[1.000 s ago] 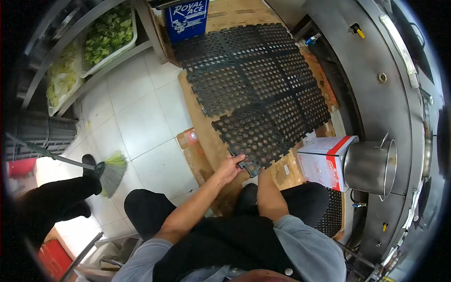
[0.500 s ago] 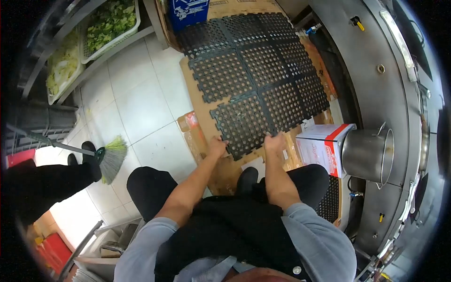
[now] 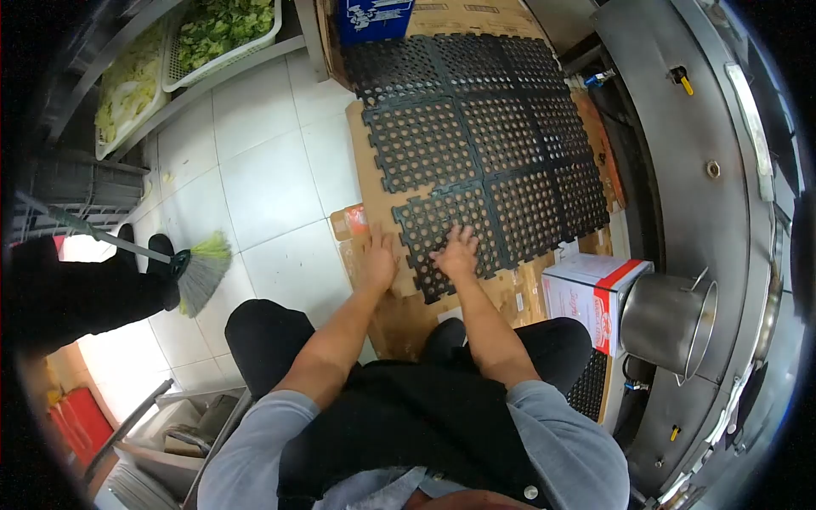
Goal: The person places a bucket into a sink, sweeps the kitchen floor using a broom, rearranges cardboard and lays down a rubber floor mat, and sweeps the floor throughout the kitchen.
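A black perforated rubber floor mat (image 3: pixel 514 127), made of several interlocking tiles, lies over flattened cardboard (image 3: pixel 364 140) on the floor. My right hand (image 3: pixel 457 255) rests on the near-left tile with its fingers spread. Just left of that tile's toothed edge, my left hand (image 3: pixel 379 262) lies on the cardboard, fingers stretched forward. Neither hand grips anything. Beneath the near edge of the mat, more cardboard shows close to my shoe.
To the right stand a white and red carton (image 3: pixel 586 293) and a steel pot (image 3: pixel 667 319), beside a steel counter (image 3: pixel 680 170). At left, another person's leg is near a broom (image 3: pixel 204 268). Baskets of cut greens (image 3: pixel 225 34) sit on a shelf, upper left. A blue box (image 3: pixel 374 17) stands behind.
Both hands have let go of the mat's near edge. The right hand has moved left and forward onto the tile; the left has shifted onto the cardboard. The view has shifted slightly.
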The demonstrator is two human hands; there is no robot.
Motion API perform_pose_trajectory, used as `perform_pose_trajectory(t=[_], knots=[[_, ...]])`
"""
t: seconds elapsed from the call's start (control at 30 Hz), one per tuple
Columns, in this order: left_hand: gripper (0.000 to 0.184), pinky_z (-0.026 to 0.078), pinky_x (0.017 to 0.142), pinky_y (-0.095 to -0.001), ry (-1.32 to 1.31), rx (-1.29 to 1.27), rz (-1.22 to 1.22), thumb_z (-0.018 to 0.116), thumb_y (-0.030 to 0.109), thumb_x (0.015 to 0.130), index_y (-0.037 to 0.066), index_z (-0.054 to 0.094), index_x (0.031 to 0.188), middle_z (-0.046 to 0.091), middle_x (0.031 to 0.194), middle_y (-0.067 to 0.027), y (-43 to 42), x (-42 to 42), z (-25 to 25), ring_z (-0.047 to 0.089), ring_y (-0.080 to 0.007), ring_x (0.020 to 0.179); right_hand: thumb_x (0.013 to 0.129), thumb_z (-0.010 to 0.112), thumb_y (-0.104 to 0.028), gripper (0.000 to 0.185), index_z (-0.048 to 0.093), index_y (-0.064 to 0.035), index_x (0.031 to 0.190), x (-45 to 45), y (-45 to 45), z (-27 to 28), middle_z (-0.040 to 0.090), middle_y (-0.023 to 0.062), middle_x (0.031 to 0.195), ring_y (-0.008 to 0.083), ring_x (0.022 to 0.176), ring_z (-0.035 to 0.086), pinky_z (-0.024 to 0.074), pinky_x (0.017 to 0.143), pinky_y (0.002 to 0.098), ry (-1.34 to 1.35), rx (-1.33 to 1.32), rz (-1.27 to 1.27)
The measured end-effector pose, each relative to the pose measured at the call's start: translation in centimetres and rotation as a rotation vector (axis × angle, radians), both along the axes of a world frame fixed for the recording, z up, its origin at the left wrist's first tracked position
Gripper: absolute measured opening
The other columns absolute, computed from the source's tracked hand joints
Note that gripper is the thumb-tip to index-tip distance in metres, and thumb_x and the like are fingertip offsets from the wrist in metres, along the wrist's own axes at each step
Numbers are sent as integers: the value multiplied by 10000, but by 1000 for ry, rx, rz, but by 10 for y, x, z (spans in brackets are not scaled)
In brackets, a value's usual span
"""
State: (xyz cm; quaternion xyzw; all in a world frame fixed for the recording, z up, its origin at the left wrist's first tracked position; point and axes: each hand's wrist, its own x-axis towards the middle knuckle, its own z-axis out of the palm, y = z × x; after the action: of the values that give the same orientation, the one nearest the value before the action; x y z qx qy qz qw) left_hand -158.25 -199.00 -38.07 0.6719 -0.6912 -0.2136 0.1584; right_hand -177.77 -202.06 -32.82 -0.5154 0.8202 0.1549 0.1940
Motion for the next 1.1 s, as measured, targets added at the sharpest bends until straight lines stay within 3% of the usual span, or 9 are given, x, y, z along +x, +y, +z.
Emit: perform_pose_trajectory(t=[0.17, 0.27, 0.33, 0.4, 0.67, 0.83, 0.9, 1.0, 1.1], knots=[[601, 426, 1141, -510, -102, 129, -140, 787, 149, 828, 38, 585, 1383, 384, 1595, -217, -14, 14, 27, 451, -449, 1390, 895, 799, -461, 1063, 170, -96, 1670, 15, -28, -26, 76, 237, 1731, 484, 1581, 82, 416, 1186, 526, -137, 265, 97], [629, 455, 1114, -520, -365, -202, -23, 753, 106, 823, 42, 547, 1414, 455, 1552, -212, -54, 15, -45, 454, -446, 1390, 902, 793, -459, 1070, 156, -65, 1667, 17, -38, -18, 26, 259, 1728, 501, 1577, 63, 414, 1190, 517, -112, 339, 127], [651, 471, 1100, -527, 127, 146, 75, 709, 71, 821, 39, 520, 1443, 504, 1522, -192, -117, 35, -16, 444, -444, 1406, 901, 794, -461, 1075, 158, -46, 1662, 19, -38, -12, 28, 275, 1723, 504, 1577, 60, 415, 1190, 512, -115, 320, 145], [696, 474, 1104, -521, 16, 29, -6, 700, 82, 832, 32, 480, 1490, 485, 1552, -169, -174, 57, -3, 418, -445, 1438, 902, 791, -465, 1081, 158, -15, 1653, 22, -33, -15, 30, 301, 1713, 515, 1574, 44, 419, 1187, 504, -127, 307, 137], [971, 294, 1178, -709, -410, 320, -158, 736, 387, 916, 105, 187, 1666, 71, 1763, -82, -265, 73, -2, 260, -460, 1546, 931, 744, -505, 1086, 109, -5, 1657, 30, -47, -30, -16, 315, 1706, 543, 1562, 34, 450, 1167, 513, -21, 473, 151], [999, 278, 1144, -765, -454, 271, -145, 748, 488, 894, 168, 208, 1671, 52, 1768, -62, -262, 75, -10, 330, -498, 1496, 938, 738, -498, 1083, 86, -28, 1664, 26, -46, -37, -21, 280, 1720, 502, 1579, 23, 439, 1173, 522, -44, 444, 135], [1001, 277, 1130, -783, -463, 230, -137, 755, 493, 881, 180, 223, 1669, 59, 1767, -64, -264, 68, -1, 367, -517, 1469, 947, 723, -459, 942, 281, 39, 1613, 25, -42, -45, 91, 350, 1689, 594, 1534, 106, 510, 1040, 629, -9, 336, 179], [798, 369, 1161, -613, -241, 456, -123, 723, 430, 889, 108, 448, 1566, 389, 1637, -146, -268, 74, 13, 491, -424, 1408, 981, 682, -385, 830, 323, 27, 1606, 35, -56, 3, 188, 270, 1704, 597, 1524, 158, 424, 1098, 689, -21, 495, 311], [685, 453, 1136, -429, 171, 296, -35, 781, 466, 854, 102, 612, 1409, 629, 1424, -164, -257, 136, 2, 570, -365, 1326, 981, 673, -366, 688, 493, 30, 1514, 13, -42, -84, 341, 229, 1664, 571, 1518, 239, 203, 1192, 729, 93, 384, 410]])
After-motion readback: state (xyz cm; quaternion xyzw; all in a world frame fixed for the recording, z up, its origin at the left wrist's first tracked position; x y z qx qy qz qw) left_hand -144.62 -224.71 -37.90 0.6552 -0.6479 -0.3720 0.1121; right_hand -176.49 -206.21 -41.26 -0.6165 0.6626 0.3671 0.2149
